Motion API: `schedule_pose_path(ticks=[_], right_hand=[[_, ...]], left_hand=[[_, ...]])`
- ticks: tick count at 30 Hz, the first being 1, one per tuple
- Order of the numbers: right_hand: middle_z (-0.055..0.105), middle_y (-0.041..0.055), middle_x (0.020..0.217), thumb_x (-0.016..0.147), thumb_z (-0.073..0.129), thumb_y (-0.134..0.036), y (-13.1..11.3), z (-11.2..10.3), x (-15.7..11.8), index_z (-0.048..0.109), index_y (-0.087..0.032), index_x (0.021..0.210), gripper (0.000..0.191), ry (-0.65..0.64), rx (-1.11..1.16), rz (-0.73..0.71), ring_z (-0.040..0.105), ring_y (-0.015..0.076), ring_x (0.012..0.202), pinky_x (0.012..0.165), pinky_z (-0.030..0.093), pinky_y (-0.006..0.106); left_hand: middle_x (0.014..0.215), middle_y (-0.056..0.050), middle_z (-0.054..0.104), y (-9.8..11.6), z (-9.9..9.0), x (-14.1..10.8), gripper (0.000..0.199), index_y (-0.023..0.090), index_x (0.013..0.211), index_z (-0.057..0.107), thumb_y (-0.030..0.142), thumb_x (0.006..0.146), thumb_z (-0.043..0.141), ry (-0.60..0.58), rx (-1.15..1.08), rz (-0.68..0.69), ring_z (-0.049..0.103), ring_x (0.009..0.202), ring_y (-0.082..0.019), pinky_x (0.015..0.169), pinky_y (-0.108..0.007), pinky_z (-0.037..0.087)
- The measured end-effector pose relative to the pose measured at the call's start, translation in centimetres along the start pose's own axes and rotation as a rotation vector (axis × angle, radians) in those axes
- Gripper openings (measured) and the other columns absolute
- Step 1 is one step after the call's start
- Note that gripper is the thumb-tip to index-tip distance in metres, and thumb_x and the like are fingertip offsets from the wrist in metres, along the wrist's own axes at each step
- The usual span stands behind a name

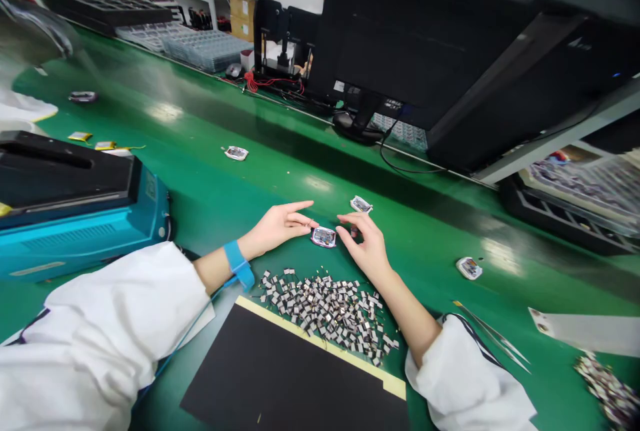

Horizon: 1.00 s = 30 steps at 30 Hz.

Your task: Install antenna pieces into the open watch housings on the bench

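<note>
Your left hand (280, 226) sits with its fingers (300, 218) loosely spread, the tips just at the edge of a small circuit module (323, 236) lying on the green table (225, 198) between your hands, while your right hand (363, 244) curves its fingers (350, 219) narrowly over something too small to make out, just beside that module. A second module (361, 204) lies just past your right fingertips, and a pile of tiny metal parts (327, 314) spreads just below both hands, by a black mat (280, 371). Tweezers (490, 344) lie to the right of your right forearm.
</note>
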State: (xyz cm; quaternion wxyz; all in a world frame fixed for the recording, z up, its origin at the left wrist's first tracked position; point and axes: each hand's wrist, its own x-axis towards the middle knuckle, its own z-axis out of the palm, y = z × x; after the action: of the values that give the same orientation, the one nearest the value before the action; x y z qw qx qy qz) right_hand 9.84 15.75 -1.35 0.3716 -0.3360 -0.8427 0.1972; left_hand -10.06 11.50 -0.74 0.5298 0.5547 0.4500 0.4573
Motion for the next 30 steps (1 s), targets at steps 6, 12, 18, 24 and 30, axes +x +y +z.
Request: schedule_pose_path(ticks=[6,12,18,24,30], right_hand=[[0.058,0.001,0.076,0.079,0.052,-0.022,-1.2,0.8,-0.4,0.057,-0.02,0.094,0.016,0.009,0.027,-0.06,0.052,0.0098,0.064,0.057,0.045,0.022],[0.059,0.0017,0.075,0.079,0.052,-0.024,-1.0,0.7,-0.6,0.059,-0.019,0.084,0.01,0.094,0.007,-0.031,0.052,0.0096,0.061,0.054,0.044,0.023],[0.059,0.0024,0.076,0.079,0.051,-0.024,-0.9,0.6,-0.5,0.059,-0.019,0.08,0.009,0.122,-0.017,-0.046,0.052,0.0104,0.063,0.054,0.044,0.024],[0.057,0.0023,0.074,0.079,0.051,-0.022,-0.5,0.7,-0.6,0.057,-0.019,0.077,0.007,0.121,-0.055,-0.059,0.051,0.0107,0.063,0.057,0.043,0.024],[0.056,0.002,0.073,0.079,0.051,-0.022,-0.5,0.7,-0.6,0.055,-0.019,0.076,0.006,0.125,-0.061,-0.045,0.05,0.0104,0.063,0.055,0.042,0.023]], left_hand=[[0.09,-0.003,0.064,-0.1,2.3,1.7,0.053,0.017,0.12,0.042,0.014,0.069,0.056,-0.025,0.201,0.208,0.059,0.076,-0.011,0.076,-0.023,0.047],[0.084,-0.002,0.063,-0.2,2.5,1.6,0.045,0.017,0.117,0.044,0.017,0.072,0.054,0.015,0.326,0.3,0.059,0.073,-0.01,0.074,-0.021,0.048],[0.086,-0.001,0.065,-0.3,2.3,1.5,0.034,0.019,0.108,0.052,0.019,0.074,0.055,0.048,0.441,0.344,0.06,0.078,-0.012,0.078,-0.022,0.047],[0.088,-0.003,0.065,-0.1,2.2,1.5,0.018,0.017,0.091,0.062,0.019,0.076,0.054,0.093,0.556,0.432,0.059,0.079,-0.013,0.076,-0.022,0.046],[0.088,-0.004,0.066,-0.4,2.1,1.5,0.016,0.018,0.086,0.064,0.022,0.078,0.051,0.074,0.648,0.519,0.06,0.083,-0.014,0.078,-0.022,0.046]])
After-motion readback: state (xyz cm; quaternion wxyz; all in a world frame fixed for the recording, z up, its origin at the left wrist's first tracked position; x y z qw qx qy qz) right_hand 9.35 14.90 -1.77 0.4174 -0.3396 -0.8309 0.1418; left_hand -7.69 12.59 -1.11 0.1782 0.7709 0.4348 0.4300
